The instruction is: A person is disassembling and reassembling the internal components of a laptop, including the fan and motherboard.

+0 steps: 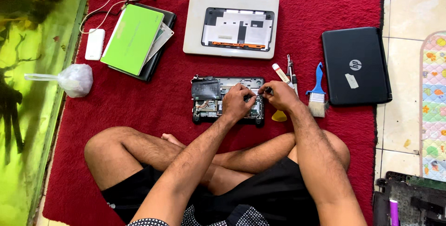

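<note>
An opened small laptop base (206, 97) with its circuit board exposed lies on the red carpet (325, 3) in front of my crossed legs. My left hand (237, 101) rests on the board, fingers curled over its right half. My right hand (278, 95) pinches a thin dark screwdriver (264, 92) whose tip points left toward my left hand's fingers. A yellow plastic pick (279, 116) lies just below my right wrist.
A white laptop shell (195, 26) lies upside down behind the base. A stack with a green-lidded laptop (132, 38) sits at left, a black closed laptop (355, 65) at right. A blue-handled brush (318, 97), tools (284, 73), a white power bank (95, 44), a plastic bag (74, 79), an aquarium (28, 91).
</note>
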